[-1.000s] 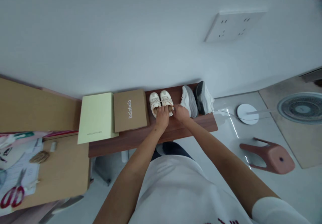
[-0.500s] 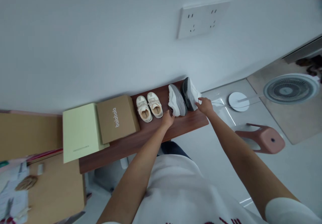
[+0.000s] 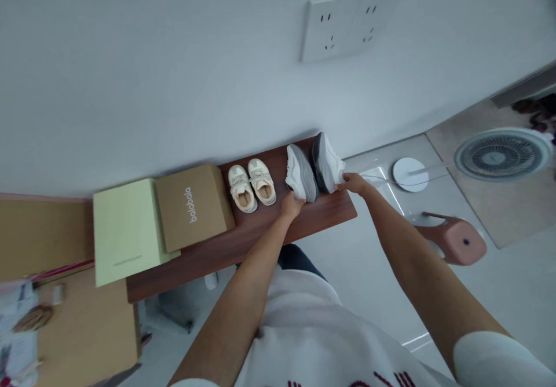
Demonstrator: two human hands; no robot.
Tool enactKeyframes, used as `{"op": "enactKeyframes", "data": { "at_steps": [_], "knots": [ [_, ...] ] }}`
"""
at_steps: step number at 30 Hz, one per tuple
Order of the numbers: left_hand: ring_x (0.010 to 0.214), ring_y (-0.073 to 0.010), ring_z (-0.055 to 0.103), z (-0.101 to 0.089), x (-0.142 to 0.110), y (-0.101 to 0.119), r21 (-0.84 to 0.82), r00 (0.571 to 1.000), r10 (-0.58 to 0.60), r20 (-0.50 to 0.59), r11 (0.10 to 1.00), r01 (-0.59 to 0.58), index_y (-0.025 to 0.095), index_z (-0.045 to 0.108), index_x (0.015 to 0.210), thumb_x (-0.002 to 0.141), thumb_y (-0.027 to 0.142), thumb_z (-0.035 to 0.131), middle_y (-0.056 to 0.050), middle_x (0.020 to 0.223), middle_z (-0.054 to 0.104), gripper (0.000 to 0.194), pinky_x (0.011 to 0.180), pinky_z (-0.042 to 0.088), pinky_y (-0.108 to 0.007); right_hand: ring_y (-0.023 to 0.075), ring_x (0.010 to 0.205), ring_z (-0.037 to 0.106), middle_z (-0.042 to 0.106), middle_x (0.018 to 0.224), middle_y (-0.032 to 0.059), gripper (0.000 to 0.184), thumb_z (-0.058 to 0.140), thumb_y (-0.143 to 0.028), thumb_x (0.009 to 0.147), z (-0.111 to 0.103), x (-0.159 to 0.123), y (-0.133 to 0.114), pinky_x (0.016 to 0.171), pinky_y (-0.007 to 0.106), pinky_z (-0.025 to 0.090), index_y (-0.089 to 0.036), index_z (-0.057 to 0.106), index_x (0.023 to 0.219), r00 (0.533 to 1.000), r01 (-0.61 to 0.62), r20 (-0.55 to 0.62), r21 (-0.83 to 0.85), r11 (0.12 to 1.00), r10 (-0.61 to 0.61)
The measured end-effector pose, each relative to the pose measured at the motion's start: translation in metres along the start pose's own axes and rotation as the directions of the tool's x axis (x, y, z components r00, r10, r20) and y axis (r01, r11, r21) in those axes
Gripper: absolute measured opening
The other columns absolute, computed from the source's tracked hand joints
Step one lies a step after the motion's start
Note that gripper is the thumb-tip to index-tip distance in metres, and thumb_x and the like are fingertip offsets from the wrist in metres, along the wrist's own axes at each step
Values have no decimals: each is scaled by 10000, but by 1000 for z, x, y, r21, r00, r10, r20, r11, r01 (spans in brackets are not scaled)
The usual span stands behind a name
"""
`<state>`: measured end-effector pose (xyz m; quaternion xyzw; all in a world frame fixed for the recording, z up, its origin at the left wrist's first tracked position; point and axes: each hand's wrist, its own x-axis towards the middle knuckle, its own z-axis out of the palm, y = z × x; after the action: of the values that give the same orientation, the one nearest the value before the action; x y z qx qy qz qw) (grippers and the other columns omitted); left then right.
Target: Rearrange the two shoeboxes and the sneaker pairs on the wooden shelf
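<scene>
Two white and grey sneakers lie tipped on their sides, soles facing each other, at the right end of a narrow reddish-brown wooden table (image 3: pixel 243 248). My left hand (image 3: pixel 292 205) is closed on the near end of the left sneaker (image 3: pixel 301 172). The near end of the right sneaker (image 3: pixel 329 161) is pinched in my right hand (image 3: pixel 354 183). To the left of them, a small pair of cream shoes, a left shoe (image 3: pixel 241 187) and a right shoe (image 3: pixel 262 181), stands upright with openings toward me. My fingertips are partly hidden behind the sneakers.
A brown shoe box (image 3: pixel 191 207) and a pale green box (image 3: pixel 128 230) sit on the table's left part. Cardboard (image 3: pixel 91 323) and papers lie lower left. On the right floor stand a pink stool (image 3: pixel 464 241) and a white fan (image 3: pixel 499 154). A wall socket (image 3: pixel 351 25) is above.
The view has shifted slightly, so the table and boxes appear further left. Both hands stay at the sneakers, which remain on their sides with little visible movement.
</scene>
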<state>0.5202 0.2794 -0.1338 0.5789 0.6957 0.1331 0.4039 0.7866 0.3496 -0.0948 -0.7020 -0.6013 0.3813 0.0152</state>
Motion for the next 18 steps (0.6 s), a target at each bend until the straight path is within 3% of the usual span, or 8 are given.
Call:
{"op": "enactKeyframes", "data": {
  "at_steps": [4,8,13,18],
  "knots": [
    [1156,-328,655,-13,-2,2,56,1000,-7,-15,998,8,98,645,1131,832,274,742,-204,1182,697,360,971,495,-389,146,688,525,564,649,-43,310,788,-419,674,-3,2,-15,640,245,407,-186,584,687,994,106,-1,-54,993,-106],
    [1176,-312,629,-23,-7,10,90,997,69,-39,994,-65,113,631,1132,859,246,702,-184,1168,691,311,992,473,-392,177,766,596,663,795,-4,208,706,-369,766,-3,-3,-36,712,259,433,-190,651,855,974,200,-72,-177,964,-215],
    [1195,-286,586,-25,-9,33,147,976,203,-79,971,-190,158,604,1141,884,189,642,-143,1154,675,262,995,457,-386,273,1016,656,723,1088,118,405,670,-357,853,0,-17,-58,837,313,462,-173,636,1212,970,161,-105,-393,905,-219],
    [1169,-288,569,-26,-10,53,312,958,286,-15,912,-268,155,576,1129,898,185,613,-148,1131,654,235,1005,429,-398,304,1055,668,700,1163,175,402,594,-341,937,8,-33,-70,855,344,469,-182,588,1307,983,105,-72,-534,839,-168]
  ]
}}
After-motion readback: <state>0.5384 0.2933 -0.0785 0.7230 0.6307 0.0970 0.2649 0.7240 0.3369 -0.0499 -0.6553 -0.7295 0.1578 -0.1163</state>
